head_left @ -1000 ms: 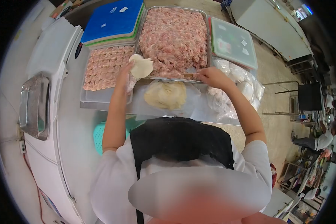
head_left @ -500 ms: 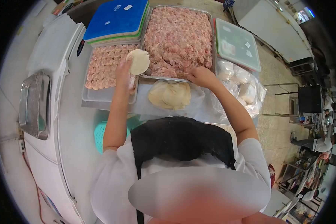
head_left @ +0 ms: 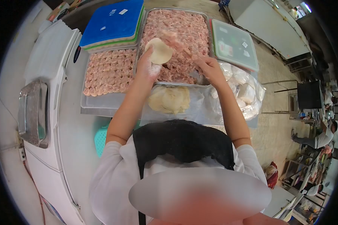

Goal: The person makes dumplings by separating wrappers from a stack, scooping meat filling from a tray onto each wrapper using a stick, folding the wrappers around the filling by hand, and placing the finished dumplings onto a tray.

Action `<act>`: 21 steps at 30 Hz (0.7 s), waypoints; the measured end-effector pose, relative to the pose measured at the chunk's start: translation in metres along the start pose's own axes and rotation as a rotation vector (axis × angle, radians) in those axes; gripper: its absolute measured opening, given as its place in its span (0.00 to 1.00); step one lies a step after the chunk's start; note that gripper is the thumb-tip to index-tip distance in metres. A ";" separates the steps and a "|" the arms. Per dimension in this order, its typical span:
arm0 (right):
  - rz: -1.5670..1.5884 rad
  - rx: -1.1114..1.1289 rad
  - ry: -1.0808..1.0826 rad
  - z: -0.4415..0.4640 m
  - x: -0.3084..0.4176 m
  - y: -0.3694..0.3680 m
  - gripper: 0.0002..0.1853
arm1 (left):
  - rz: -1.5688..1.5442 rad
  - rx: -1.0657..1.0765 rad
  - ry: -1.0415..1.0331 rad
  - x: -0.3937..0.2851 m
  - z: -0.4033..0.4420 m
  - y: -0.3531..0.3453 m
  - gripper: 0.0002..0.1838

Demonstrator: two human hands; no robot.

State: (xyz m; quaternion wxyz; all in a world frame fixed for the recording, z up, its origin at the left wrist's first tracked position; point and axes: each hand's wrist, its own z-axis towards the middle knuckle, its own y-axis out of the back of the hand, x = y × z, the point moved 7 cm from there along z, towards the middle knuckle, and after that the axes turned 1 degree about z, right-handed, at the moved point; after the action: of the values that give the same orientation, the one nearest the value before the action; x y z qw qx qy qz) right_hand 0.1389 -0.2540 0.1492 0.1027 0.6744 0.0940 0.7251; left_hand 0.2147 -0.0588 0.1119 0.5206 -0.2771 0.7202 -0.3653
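My left hand (head_left: 147, 67), dusted with flour, holds a round, pale dough wrapper (head_left: 160, 51) above the left part of a metal tray (head_left: 169, 83). That tray is filled with ground meat (head_left: 176, 22); a patch of its bottom shows at the near right corner. My right hand (head_left: 211, 69) is closed over the tray's right side. A blurred lump of meat extends from its fingers toward the wrapper, and whatever it grips is smeared by motion. Just below the tray lies a stack of dough wrappers (head_left: 169, 99) on clear plastic.
Rows of filled dumplings (head_left: 110, 69) sit in a tray on the left. Behind them is a blue-lidded container (head_left: 112, 22). To the right are a pale-lidded container (head_left: 234, 45) and bagged white bundles (head_left: 244, 88). A teal basket (head_left: 100, 140) stands below the table edge.
My left hand has moved right with the wrapper, from the dumpling tray to over the meat. My right hand has risen slightly and moved right from the tray's near edge, and meat now shows near the wrapper.
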 end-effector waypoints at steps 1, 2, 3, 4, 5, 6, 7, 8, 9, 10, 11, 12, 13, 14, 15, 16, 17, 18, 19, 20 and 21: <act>-0.050 -0.026 0.119 0.004 0.002 -0.007 0.15 | -0.039 0.028 0.005 0.005 0.000 -0.007 0.24; -0.101 -0.051 0.239 0.005 0.006 -0.011 0.14 | -0.078 0.057 0.009 0.007 0.000 -0.013 0.25; -0.280 -0.061 0.317 0.003 0.013 -0.015 0.12 | -0.167 0.067 0.041 0.006 -0.004 -0.021 0.27; -0.457 -0.072 0.393 -0.001 0.019 -0.018 0.11 | -0.252 0.077 0.074 0.001 -0.012 -0.032 0.30; -0.635 -0.080 0.466 -0.006 0.026 -0.022 0.10 | -0.340 0.084 0.107 0.000 -0.017 -0.038 0.33; -0.735 -0.021 0.422 -0.008 0.027 -0.020 0.11 | -0.347 0.025 0.107 0.003 -0.014 -0.027 0.34; -0.836 0.038 0.377 -0.013 0.033 -0.013 0.11 | -0.355 -0.032 0.107 0.008 -0.007 -0.010 0.36; -0.935 0.097 0.329 -0.018 0.039 -0.008 0.12 | -0.362 -0.092 0.109 0.013 0.000 0.007 0.38; -0.982 0.115 0.307 -0.024 0.051 -0.007 0.11 | -0.346 -0.144 0.079 0.015 0.004 0.019 0.38; -1.029 0.131 0.283 -0.030 0.065 -0.008 0.10 | -0.330 -0.195 0.050 0.015 0.006 0.027 0.38; -1.077 0.145 0.261 -0.032 0.070 -0.008 0.10 | -0.312 -0.243 0.021 0.016 0.009 0.034 0.38; -1.057 0.158 0.301 -0.031 0.063 -0.011 0.09 | -0.290 -0.219 0.022 0.016 0.008 0.026 0.38; -1.037 0.171 0.341 -0.029 0.049 -0.016 0.09 | -0.268 -0.195 0.024 0.015 0.003 0.016 0.38; -1.017 0.186 0.379 -0.028 0.039 -0.018 0.08 | -0.245 -0.173 0.026 0.014 -0.004 0.005 0.38; -1.068 0.194 0.349 -0.032 0.049 -0.012 0.10 | -0.248 -0.176 0.036 0.014 -0.012 -0.003 0.37; -1.124 0.205 0.328 -0.035 0.072 -0.002 0.11 | -0.256 -0.176 0.038 0.012 -0.019 -0.014 0.36; -1.179 0.217 0.307 -0.037 0.083 0.005 0.12 | -0.265 -0.178 0.038 0.012 -0.022 -0.022 0.35; -1.120 0.190 0.358 -0.040 0.087 0.004 0.13 | -0.239 -0.162 -0.003 0.012 -0.022 -0.027 0.34; -1.059 0.161 0.408 -0.042 0.088 0.001 0.14 | -0.211 -0.146 -0.043 0.011 -0.022 -0.032 0.33; -0.997 0.129 0.454 -0.045 0.089 0.000 0.14 | -0.180 -0.129 -0.080 0.011 -0.023 -0.036 0.32; -0.975 0.133 0.430 -0.046 0.082 0.003 0.14 | -0.194 -0.115 -0.074 0.014 -0.023 -0.038 0.32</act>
State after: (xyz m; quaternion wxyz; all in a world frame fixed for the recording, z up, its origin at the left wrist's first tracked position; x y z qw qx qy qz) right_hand 0.0876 -0.2341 0.2251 0.3629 0.3937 0.4612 0.7076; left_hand 0.1893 -0.0865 0.1400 0.4924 -0.3884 0.6900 -0.3615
